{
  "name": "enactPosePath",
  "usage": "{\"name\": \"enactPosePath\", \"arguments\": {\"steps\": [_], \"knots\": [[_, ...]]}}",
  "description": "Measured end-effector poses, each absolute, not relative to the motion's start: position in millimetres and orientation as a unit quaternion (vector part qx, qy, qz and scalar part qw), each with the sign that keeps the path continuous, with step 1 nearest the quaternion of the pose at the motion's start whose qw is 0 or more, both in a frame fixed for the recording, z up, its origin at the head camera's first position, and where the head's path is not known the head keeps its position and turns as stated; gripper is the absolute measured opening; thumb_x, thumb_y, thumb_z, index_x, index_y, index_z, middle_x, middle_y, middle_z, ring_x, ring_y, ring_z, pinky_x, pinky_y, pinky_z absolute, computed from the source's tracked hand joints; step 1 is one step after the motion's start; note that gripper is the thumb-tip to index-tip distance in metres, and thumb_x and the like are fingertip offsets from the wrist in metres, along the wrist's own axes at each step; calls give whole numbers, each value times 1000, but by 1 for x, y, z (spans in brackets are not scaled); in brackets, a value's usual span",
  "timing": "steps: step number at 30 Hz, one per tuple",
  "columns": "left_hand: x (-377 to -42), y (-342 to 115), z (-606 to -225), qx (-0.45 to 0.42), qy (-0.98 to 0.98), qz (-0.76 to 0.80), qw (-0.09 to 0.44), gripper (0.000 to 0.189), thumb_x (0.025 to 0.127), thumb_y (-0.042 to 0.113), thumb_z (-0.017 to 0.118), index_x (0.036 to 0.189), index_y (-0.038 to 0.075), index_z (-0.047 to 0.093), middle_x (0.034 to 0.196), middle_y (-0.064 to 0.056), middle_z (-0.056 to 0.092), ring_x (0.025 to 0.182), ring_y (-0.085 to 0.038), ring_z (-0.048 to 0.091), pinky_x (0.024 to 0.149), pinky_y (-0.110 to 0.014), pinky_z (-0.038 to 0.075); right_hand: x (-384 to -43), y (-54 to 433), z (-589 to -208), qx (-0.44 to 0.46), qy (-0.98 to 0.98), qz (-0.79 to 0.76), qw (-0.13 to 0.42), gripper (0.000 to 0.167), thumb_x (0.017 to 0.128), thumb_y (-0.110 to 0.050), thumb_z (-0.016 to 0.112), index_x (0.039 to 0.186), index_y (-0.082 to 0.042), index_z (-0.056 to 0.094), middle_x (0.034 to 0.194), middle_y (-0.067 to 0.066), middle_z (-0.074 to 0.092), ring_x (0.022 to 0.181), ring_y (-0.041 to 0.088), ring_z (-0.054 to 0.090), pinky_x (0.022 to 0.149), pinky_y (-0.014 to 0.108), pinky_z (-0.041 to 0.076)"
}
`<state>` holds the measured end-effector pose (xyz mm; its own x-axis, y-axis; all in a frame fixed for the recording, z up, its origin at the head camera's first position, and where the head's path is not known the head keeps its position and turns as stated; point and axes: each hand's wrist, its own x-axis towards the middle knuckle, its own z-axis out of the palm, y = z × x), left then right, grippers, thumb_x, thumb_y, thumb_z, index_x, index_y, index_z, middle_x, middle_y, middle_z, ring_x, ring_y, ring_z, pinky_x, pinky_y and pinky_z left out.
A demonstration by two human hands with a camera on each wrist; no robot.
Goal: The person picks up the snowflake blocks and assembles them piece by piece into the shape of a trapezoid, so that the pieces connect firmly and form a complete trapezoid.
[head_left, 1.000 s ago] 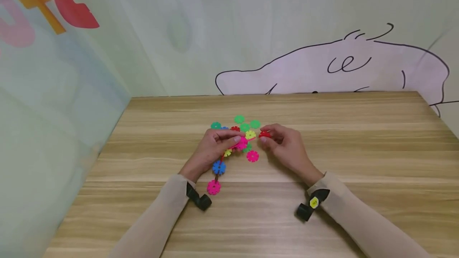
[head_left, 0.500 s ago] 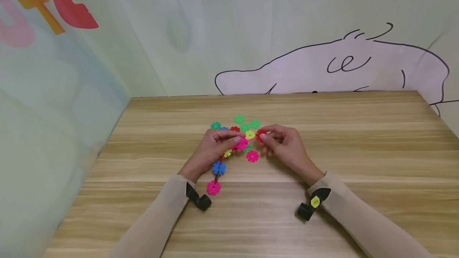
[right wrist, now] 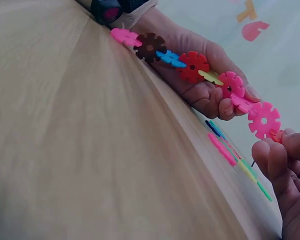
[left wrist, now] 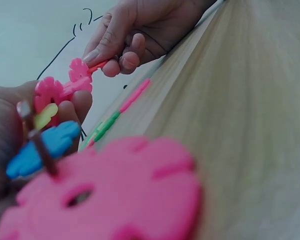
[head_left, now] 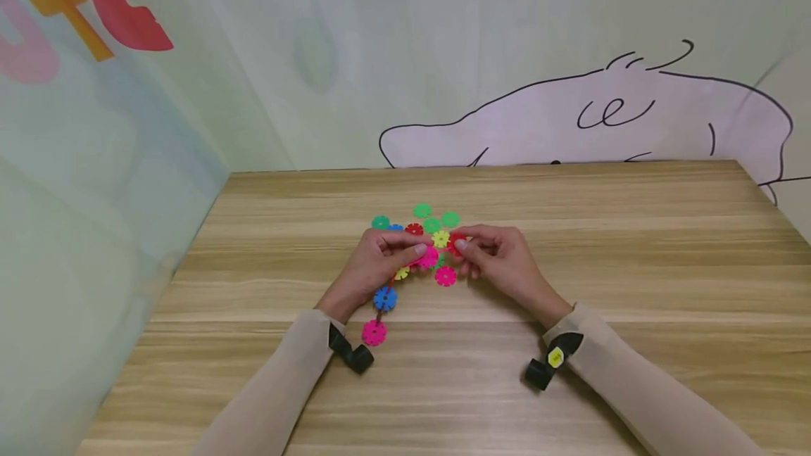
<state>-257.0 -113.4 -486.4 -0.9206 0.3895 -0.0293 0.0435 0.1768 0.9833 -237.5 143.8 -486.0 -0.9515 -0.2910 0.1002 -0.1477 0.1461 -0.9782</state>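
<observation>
Though multicoloured, notched disc chain [right wrist: 200, 61] in left grip [head_left: 381, 264], red disc [head_left: 453, 245] in right grip [head_left: 507, 259]

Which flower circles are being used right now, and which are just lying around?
Being used:
chain of discs, in the left grip
held red disc, in the right grip

Lying around, maybe spares:
green discs
loose pink disc
loose yellow disc
loose red disc
loose blue disc, partly hidden
</observation>
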Motion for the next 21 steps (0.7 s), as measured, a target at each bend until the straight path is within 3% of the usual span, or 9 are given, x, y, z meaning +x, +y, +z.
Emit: {"name": "enactPosePath", "arguments": {"steps": [10, 15, 19, 21], "knots": [[-253, -110, -487, 145, 754, 635, 91, 21, 100, 21, 78, 116, 8, 84, 110, -5, 85, 93, -9, 78, 80, -22, 62, -234, 135, -487, -139, 738, -660, 27, 31, 104, -7, 69, 132, 8, 72, 94, 32, 78, 60, 5, 67, 58, 20, 58], [-253, -109, -489, 152, 746, 643, 85, 23, 100, 20, 78, 116, 4, 83, 113, -8, 84, 92, -8, 79, 80, -22, 63, -233, 131, -489, -141, 727, -672, 15, 30, 104, -2, 68, 130, 12, 71, 94, 36, 77, 59, 3, 67, 59, 19, 58], [-252, -108, -489, 151, 744, 646, 87, 23, 101, 20, 77, 116, 4, 82, 112, -5, 85, 91, -8, 79, 80, -21, 62, -233, 131, -489, -148, 732, -665, 11, 30, 105, -3, 66, 130, 11, 71, 91, 32, 77, 61, 4, 66, 59, 19, 57], [-252, -107, -489, 151, 746, 643, 87, 23, 101, 21, 76, 118, 5, 82, 104, 0, 85, 84, -6, 75, 73, -19, 59, -232, 132, -488, -148, 736, -661, 14, 31, 106, -5, 65, 133, 10, 70, 91, 28, 77, 62, 5, 65, 60, 19, 57]]}}
